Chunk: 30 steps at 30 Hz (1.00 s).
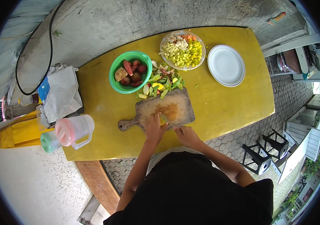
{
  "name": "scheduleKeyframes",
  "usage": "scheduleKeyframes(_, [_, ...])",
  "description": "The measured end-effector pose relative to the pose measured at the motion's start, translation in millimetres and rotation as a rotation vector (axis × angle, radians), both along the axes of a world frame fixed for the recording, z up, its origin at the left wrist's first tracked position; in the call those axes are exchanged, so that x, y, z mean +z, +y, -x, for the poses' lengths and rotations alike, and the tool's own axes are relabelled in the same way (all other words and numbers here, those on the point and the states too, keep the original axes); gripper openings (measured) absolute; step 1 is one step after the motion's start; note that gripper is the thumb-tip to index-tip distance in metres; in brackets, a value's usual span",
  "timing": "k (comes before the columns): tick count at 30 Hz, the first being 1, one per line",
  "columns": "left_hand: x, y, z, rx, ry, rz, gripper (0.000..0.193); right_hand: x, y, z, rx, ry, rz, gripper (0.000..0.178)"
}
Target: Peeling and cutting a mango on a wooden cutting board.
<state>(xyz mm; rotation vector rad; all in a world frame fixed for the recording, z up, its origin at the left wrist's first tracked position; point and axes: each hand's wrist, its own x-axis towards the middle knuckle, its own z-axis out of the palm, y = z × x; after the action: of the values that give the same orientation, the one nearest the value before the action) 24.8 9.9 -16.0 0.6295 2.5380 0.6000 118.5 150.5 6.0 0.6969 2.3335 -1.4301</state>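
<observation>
A worn wooden cutting board (pixel 184 107) lies near the table's front edge, its handle pointing left and an orange-brown stain in its middle. Over its lower part, my left hand (pixel 154 128) is closed on a small pale green piece of fruit (pixel 163 119), pressing it to the board. Just to the right, my right hand (pixel 187 136) is wrapped round a knife (pixel 171 127) at the board's front edge. Most of the knife is hidden by my fingers, and its blade points toward the left hand.
Beyond the board lies a heap of green peelings (pixel 163 80). Behind are a green bowl (pixel 113 79) of reddish fruit, a plate (pixel 202 64) of diced pieces and a white plate (pixel 226 65). A pink-lidded pitcher (pixel 78 129) stands left; black stools (pixel 258 159) are right.
</observation>
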Motion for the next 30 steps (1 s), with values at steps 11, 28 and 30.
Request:
scheduleKeyframes(11, [-8, 5, -11, 0.093, 0.101, -0.034, 0.055, 39, 10, 30, 0.237, -0.382, -0.057, 0.049])
scheduleKeyframes(28, [0, 10, -4, 0.106, 0.019, -0.038, 0.055, 17, 10, 61, 0.41, -0.371, -0.133, 0.048])
scheduleKeyframes(30, [-1, 10, -2, 0.109, 0.011, -0.037, 0.055, 14, 13, 65, 0.398, -0.382, -0.102, 0.049])
